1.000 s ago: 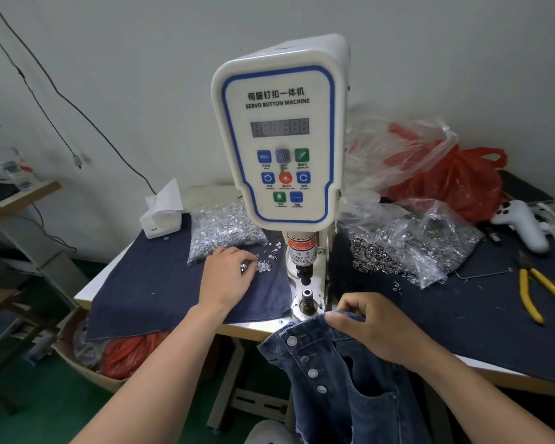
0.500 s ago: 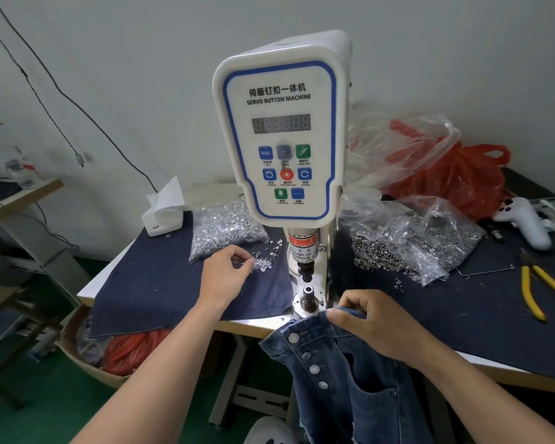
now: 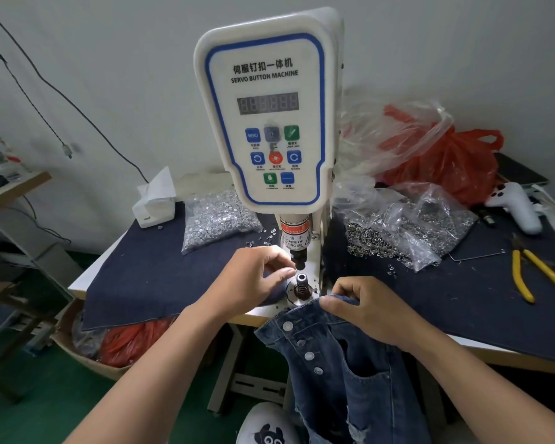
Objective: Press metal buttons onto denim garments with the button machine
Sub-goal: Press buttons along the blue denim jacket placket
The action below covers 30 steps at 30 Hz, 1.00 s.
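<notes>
The white servo button machine (image 3: pixel 271 123) stands at the table's front, its punch (image 3: pixel 299 262) above the round lower die (image 3: pixel 302 285). My left hand (image 3: pixel 253 280) pinches a small metal button part right beside the die, fingertips just under the punch. My right hand (image 3: pixel 366 307) grips the top edge of a blue denim garment (image 3: pixel 343 373) in front of the die. The garment hangs off the table edge and shows several silver buttons (image 3: pixel 308 356) down its placket.
A clear bag of silver button parts (image 3: pixel 218 219) lies left of the machine, loose pieces beside it. More bags of metal rings (image 3: pixel 407 232) and a red bag (image 3: pixel 446 161) lie right. Yellow pliers (image 3: pixel 539 277), a white controller (image 3: pixel 516 206), a tissue box (image 3: pixel 154 203). Dark cloth (image 3: pixel 141 274) covers the table.
My left hand has left the loose pieces by the bag and come right and nearer, to the lower die, pinching a small part. The right hand keeps its hold on the denim.
</notes>
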Each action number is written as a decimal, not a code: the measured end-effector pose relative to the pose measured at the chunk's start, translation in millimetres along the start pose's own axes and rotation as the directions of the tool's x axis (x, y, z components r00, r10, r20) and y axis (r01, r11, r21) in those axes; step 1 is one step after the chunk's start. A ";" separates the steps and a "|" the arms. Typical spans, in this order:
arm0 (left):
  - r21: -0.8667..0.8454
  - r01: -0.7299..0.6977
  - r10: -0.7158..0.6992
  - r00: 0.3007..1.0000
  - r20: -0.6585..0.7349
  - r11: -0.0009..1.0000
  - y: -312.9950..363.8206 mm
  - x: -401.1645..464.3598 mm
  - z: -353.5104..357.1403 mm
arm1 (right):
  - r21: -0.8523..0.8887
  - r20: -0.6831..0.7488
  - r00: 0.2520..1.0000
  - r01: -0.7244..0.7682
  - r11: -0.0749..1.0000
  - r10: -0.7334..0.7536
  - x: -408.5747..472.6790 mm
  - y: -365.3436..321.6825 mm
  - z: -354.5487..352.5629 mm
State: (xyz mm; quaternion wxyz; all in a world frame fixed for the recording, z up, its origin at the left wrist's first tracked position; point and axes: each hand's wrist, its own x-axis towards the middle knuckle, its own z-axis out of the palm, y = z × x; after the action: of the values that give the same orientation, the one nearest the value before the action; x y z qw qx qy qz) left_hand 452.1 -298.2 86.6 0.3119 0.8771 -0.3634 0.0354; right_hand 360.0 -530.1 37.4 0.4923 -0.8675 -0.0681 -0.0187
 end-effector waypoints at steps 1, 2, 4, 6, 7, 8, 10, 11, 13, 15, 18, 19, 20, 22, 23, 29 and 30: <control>-0.019 0.013 -0.013 1.000 -0.001 1.000 2.9 0.2 -0.5 | 0.000 -0.001 1.000 0.001 1.000 -0.001 -0.1 0.4 0.2; -0.047 0.028 -0.028 1.000 -0.005 0.999 4.4 0.6 -0.8 | 0.002 -0.002 1.000 0.002 1.000 -0.002 0.0 1.0 0.2; -0.117 0.067 -0.070 0.997 -0.026 0.991 4.4 0.4 -1.0 | 0.006 -0.005 1.000 0.004 1.000 -0.004 0.4 1.9 0.3; -0.207 0.121 -0.133 0.990 -0.047 0.971 2.4 -0.3 0.5 | 0.001 -0.004 1.000 0.007 1.000 -0.007 0.7 2.6 0.2; -0.259 0.147 -0.166 0.985 -0.055 0.955 1.2 -0.9 2.0 | 0.000 -0.003 1.000 0.008 1.000 -0.008 0.8 3.1 0.3; -0.309 0.165 -0.194 0.979 -0.065 0.937 0.3 -1.9 3.9 | 0.000 -0.003 1.000 0.009 1.000 -0.009 0.8 3.5 0.3; -0.382 0.183 -0.232 0.969 -0.087 0.906 -2.7 -3.7 8.3 | -0.002 -0.002 1.000 0.009 1.000 -0.009 0.8 4.2 0.2; -0.401 0.188 -0.243 0.966 -0.092 0.897 -4.7 -4.3 10.5 | -0.001 -0.003 1.000 0.011 1.000 -0.011 0.8 4.6 0.3; -0.414 0.188 -0.246 0.965 -0.091 0.891 -8.3 -4.7 14.3 | 0.000 -0.003 1.000 0.015 1.000 -0.015 0.9 5.5 0.3; -0.426 0.177 -0.238 0.967 -0.095 0.887 -9.9 -5.0 15.3 | 0.001 -0.003 1.000 0.017 1.000 -0.017 1.4 6.1 0.5; -0.449 0.142 -0.206 0.974 -0.096 0.882 -8.8 -6.0 15.3 | 0.000 0.000 1.000 0.017 1.000 -0.017 2.0 6.8 0.7; -0.459 0.136 -0.199 0.976 -0.092 0.878 -7.3 -6.5 15.1 | 0.001 0.001 1.000 0.016 1.000 -0.016 2.1 7.2 0.7; -0.470 0.134 -0.196 0.977 -0.087 0.872 -5.3 -7.0 14.6 | 0.000 0.002 1.000 0.015 1.000 -0.015 2.1 7.5 0.6; -0.483 0.140 -0.198 0.978 -0.072 0.864 -2.9 -7.2 15.0 | -0.002 0.002 1.000 0.018 1.000 -0.018 2.1 7.6 0.8; -0.488 0.149 -0.205 0.977 -0.064 0.860 -1.9 -7.1 15.2 | -0.002 0.002 1.000 0.020 1.000 -0.020 2.1 7.6 1.0; -0.535 0.290 -0.287 0.954 0.091 0.794 0.0 -7.8 21.4 | 0.005 -0.005 1.000 0.023 1.000 -0.023 2.9 8.3 1.5; -0.531 0.308 -0.296 0.949 0.111 0.789 0.0 -8.0 22.3 | 0.003 -0.005 1.000 0.024 1.000 -0.024 2.7 8.3 1.5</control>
State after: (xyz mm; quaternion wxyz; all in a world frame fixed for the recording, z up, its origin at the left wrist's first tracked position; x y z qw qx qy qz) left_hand 442.6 -306.0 66.4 0.5446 0.7998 -0.2172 -0.1288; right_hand 363.7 -532.7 29.8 0.4935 -0.8659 -0.0772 -0.0266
